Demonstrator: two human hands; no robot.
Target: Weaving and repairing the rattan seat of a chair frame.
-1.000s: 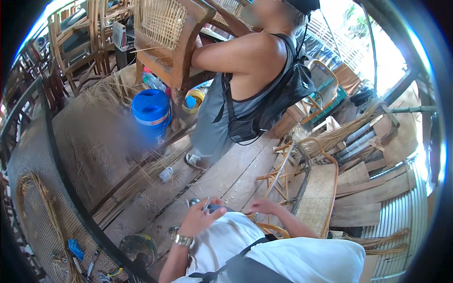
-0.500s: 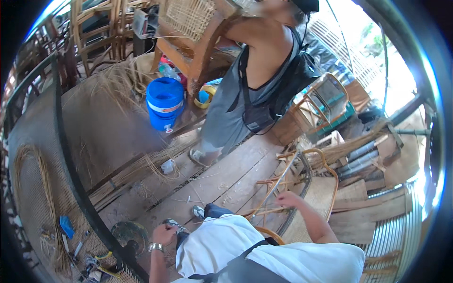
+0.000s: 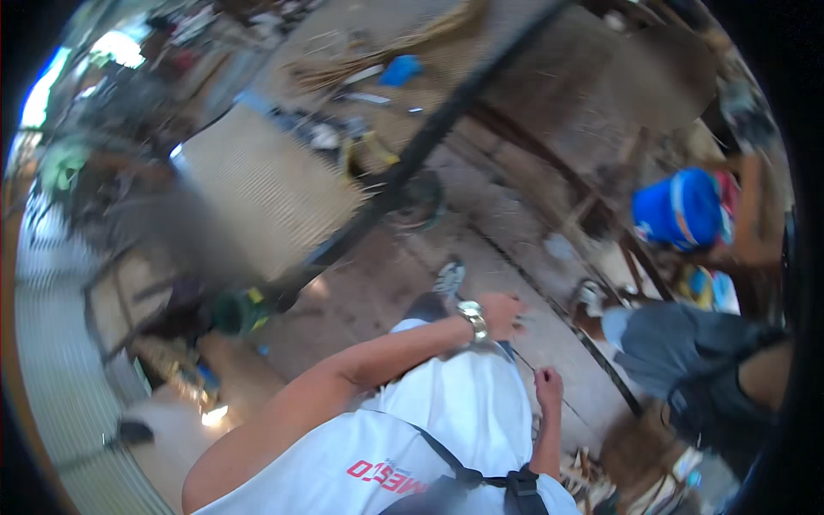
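Left hand: my left hand [image 3: 500, 316] is hovering over the plank floor [image 3: 549, 348], part-bent fingers pointing right; blur is hiding whether they're pinching anything thin.
Right hand: my right hand [image 3: 548, 386] is hanging just beside my white shirt [image 3: 463, 386], fingers curling narrow; can't tell if they're holding something.
Pale woven sheet: the pale woven sheet [image 3: 266, 189] is lying up-left, well apart from both hands, its frayed edge facing the dark rail [image 3: 433, 142].
Left limit: dark rail is cutting diagonally; strip bundle [image 3: 378, 64] and blue scrap [image 3: 401, 70] are lying beyond.
Right limit: co-worker's shoe [image 3: 590, 296] and grey shorts [image 3: 678, 343] are bounding that side, blue jug [image 3: 678, 209] sitting beyond.
Moving room: planks are running between rail and co-worker; my shoe [image 3: 449, 279] is standing there.
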